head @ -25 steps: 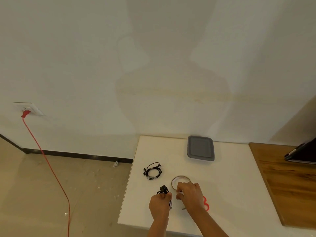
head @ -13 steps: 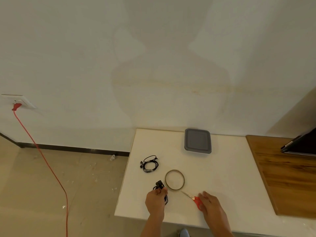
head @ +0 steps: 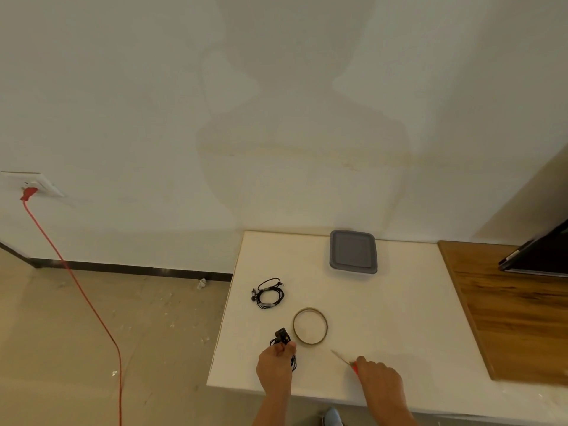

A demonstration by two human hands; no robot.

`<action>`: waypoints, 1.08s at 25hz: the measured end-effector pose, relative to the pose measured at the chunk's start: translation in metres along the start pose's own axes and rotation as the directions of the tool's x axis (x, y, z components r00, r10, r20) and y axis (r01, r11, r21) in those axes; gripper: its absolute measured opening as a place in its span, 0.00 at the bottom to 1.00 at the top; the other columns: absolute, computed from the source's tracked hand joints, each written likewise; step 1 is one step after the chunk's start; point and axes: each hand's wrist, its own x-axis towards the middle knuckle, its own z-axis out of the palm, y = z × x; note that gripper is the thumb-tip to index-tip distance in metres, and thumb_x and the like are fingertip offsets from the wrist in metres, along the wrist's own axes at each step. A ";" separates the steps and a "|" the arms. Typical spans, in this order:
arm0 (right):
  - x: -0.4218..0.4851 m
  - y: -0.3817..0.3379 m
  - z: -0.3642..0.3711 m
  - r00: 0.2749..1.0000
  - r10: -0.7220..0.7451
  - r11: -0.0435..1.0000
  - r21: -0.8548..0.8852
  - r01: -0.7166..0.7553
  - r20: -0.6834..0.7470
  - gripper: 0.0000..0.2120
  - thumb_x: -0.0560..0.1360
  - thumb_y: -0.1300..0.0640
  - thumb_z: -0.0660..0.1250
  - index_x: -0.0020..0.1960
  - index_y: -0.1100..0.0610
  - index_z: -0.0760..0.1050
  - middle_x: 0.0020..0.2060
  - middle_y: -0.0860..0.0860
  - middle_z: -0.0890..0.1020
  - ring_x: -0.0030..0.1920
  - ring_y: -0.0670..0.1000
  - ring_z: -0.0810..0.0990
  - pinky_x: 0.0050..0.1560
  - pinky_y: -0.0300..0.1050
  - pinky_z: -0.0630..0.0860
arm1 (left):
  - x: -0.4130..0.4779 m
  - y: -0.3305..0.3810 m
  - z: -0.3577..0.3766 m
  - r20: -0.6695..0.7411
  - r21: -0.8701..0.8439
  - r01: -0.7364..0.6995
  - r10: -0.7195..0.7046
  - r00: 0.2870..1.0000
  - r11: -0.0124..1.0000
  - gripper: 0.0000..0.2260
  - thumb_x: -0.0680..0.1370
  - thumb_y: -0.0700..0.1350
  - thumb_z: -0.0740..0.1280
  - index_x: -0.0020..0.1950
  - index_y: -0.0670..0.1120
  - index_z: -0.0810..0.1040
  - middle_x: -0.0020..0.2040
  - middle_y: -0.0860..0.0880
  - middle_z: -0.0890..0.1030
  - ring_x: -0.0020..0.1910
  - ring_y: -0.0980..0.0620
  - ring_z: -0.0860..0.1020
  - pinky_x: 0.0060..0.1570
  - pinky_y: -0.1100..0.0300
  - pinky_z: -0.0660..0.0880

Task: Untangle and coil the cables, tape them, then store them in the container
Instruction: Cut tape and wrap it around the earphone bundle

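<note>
My left hand (head: 275,365) grips a coiled black cable (head: 283,339) near the front edge of the white table (head: 399,318). My right hand (head: 379,379) lies over the red handles of a pair of scissors (head: 343,358), whose blades point up-left toward a thin tape roll (head: 309,326) lying flat between the hands. A second coiled black cable (head: 269,294) rests farther back on the left. A grey lidded container (head: 353,252) stands at the table's back edge by the wall.
A wooden surface (head: 507,312) adjoins the table on the right, with a dark flat device (head: 541,256) at its far end. On the left, a red cord (head: 76,287) runs from a wall socket (head: 30,184) down across the floor.
My right hand left the tape roll and moved right and toward me onto the scissors. The tape roll now lies uncovered. My left hand keeps hold of the cable.
</note>
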 end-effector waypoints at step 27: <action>0.044 -0.054 -0.029 0.497 -0.372 0.113 0.570 -0.814 0.784 0.20 0.67 0.39 0.71 0.40 0.57 0.78 0.31 0.51 0.76 0.24 0.44 0.65 0.25 0.33 0.64 | -0.004 0.006 -0.017 0.065 -0.018 0.019 -0.018 0.998 1.000 0.13 0.77 0.47 0.68 0.40 0.39 0.83 0.30 0.51 0.78 0.31 0.54 0.73 0.31 0.63 0.65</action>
